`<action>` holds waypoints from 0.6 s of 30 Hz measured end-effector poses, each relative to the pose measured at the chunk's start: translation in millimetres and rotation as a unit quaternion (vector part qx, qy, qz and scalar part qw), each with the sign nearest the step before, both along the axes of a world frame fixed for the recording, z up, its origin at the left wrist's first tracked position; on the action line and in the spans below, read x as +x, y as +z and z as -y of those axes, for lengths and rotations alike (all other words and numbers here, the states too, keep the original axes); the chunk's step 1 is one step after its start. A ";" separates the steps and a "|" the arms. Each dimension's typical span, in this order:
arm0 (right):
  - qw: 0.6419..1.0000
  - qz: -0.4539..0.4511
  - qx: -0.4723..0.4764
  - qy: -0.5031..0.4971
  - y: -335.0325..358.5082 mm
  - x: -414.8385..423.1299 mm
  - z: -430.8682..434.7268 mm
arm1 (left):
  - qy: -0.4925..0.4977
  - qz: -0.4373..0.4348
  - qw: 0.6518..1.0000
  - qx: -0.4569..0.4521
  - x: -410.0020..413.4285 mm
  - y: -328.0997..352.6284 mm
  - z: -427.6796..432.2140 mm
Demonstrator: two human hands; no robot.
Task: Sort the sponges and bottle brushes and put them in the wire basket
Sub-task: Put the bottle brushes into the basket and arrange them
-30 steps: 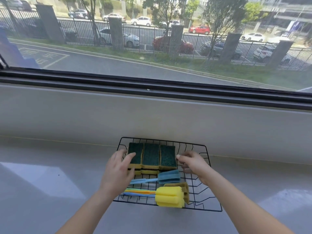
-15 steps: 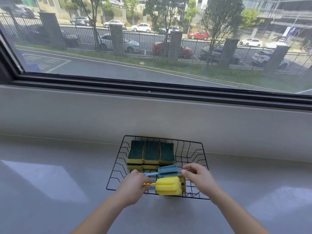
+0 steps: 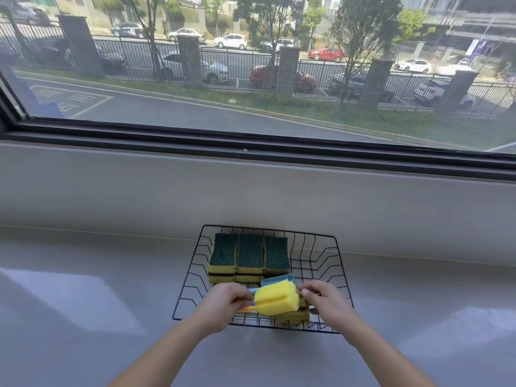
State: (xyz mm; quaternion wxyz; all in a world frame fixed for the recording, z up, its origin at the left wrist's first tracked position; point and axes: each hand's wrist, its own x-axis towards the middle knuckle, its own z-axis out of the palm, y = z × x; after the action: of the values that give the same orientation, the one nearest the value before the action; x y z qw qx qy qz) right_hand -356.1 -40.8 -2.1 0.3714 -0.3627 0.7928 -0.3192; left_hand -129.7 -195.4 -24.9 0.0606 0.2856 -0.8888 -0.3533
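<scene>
A black wire basket point(image 3: 329, 247) sits on the grey sill. Green-topped yellow sponges point(image 3: 249, 254) stand stacked in a row at its back left. My left hand point(image 3: 223, 305) is closed around the orange handle of a bottle brush with a yellow foam head point(image 3: 276, 298), lifted slightly over the basket's front. A blue-headed brush point(image 3: 275, 280) lies just behind it. Another sponge point(image 3: 293, 317) lies under the yellow head at the front right. My right hand point(image 3: 325, 304) has its fingertips at the right end of the yellow head; its grip is unclear.
The grey sill point(image 3: 83, 303) stretches to both sides of the basket. Behind the basket rises a low grey wall point(image 3: 251, 196) under a wide window with a dark frame point(image 3: 251, 143).
Both hands came from the sponges at the back to the basket's front. My left hand took the yellow brush by its handle and raised its head a little; my right hand reached its tip.
</scene>
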 end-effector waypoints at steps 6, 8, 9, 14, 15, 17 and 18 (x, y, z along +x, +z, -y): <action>0.999 0.029 -0.011 -0.030 -3.6 0.8 -0.8 | 0.074 -0.066 0.991 -0.092 -1.2 12.0 8.4; 0.998 0.039 -0.015 -0.038 -5.5 1.4 -1.1 | 0.080 -0.045 0.982 -0.163 -9.1 16.5 9.2; 0.998 0.038 -0.015 -0.040 -6.3 1.7 -1.1 | 0.073 -0.022 0.980 -0.185 -13.6 17.4 8.7; 0.997 0.051 -0.019 -0.056 -9.3 0.4 -5.6 | 0.031 0.074 0.965 -0.248 -34.5 12.1 -0.4; 0.997 0.049 -0.017 -0.055 -9.7 0.3 -6.4 | 0.029 0.082 0.963 -0.255 -36.5 10.6 -1.3; 0.997 0.048 -0.015 -0.056 -10.4 -1.5 -7.8 | 0.023 0.096 0.960 -0.263 -38.3 4.8 -2.4; 0.997 0.050 -0.015 -0.058 -11.0 -2.2 -7.9 | 0.023 0.099 0.960 -0.261 -37.3 1.4 -2.1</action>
State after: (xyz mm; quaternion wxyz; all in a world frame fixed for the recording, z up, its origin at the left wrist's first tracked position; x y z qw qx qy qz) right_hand -358.3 -32.9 -13.1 0.3856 -0.3053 0.7881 -0.3701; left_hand -167.0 -193.3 -23.5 0.0527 0.3140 -0.9448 -0.0776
